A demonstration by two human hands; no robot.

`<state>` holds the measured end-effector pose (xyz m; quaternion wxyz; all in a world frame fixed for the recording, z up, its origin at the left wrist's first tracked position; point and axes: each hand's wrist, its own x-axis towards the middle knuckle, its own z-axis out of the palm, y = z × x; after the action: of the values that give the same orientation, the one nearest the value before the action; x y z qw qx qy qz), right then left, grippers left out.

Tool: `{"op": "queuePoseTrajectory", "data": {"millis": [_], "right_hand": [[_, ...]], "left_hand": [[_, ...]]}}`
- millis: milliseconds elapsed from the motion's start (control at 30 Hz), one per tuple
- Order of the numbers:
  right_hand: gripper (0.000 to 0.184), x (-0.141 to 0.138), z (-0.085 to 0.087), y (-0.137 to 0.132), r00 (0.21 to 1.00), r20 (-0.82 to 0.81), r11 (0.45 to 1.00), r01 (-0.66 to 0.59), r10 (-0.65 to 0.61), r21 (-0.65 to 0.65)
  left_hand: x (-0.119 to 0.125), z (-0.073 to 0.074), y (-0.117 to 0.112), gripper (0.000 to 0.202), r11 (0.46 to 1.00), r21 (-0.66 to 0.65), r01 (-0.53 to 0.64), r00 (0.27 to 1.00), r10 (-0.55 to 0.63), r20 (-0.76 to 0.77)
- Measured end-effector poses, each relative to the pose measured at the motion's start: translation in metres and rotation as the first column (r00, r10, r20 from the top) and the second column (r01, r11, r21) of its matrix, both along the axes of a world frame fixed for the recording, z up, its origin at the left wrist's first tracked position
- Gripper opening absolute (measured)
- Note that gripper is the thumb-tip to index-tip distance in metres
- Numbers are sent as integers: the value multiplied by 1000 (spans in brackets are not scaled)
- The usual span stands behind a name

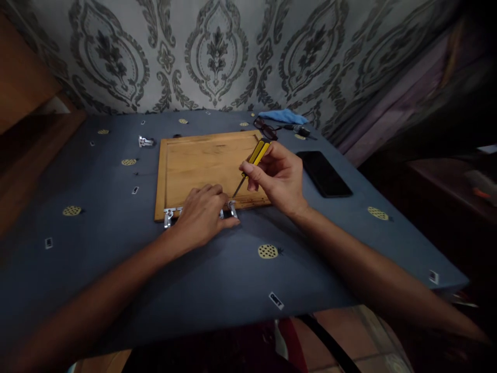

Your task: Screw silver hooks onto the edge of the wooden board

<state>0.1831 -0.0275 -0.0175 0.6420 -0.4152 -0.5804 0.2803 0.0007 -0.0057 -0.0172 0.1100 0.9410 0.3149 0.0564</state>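
Forearms [130, 274] are outstretched; over the panel [205, 163] a screwdriver [257, 154]—slanted, tip down-left—is pinched by the right hand [280, 177]; how the left hand [202, 215] grips cannot be told.

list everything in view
Framed wooden panel: one, tan, centre
Metal hinges: three visible, silver, two at panel edge, one lying left
Screwdriver: one, yellow-black, above panel
Rectangular phone: one, black, right
Crumpled cloth: one, blue, far edge
Glasses: one pair, dark, near cloth
Blurred items: uncounted, black, beside glasses
Printed tablecloth: one, bluish, beneath
Patterned backdrop: one, grey, behind
Wooden furniture: uncounted, brown, left
Left hand: one, bare, at hinges
Right hand: one, bare, holding screwdriver
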Motion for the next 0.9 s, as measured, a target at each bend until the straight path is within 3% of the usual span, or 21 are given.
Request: {"op": "queuePoseTrajectory", "data": {"millis": [900], "right_hand": [[46,-6,2,-5,997,23,995,-73,74,-62]], "left_hand": [[1,5,-3,30,1000,-3,-16,1000,16,-4]]}}
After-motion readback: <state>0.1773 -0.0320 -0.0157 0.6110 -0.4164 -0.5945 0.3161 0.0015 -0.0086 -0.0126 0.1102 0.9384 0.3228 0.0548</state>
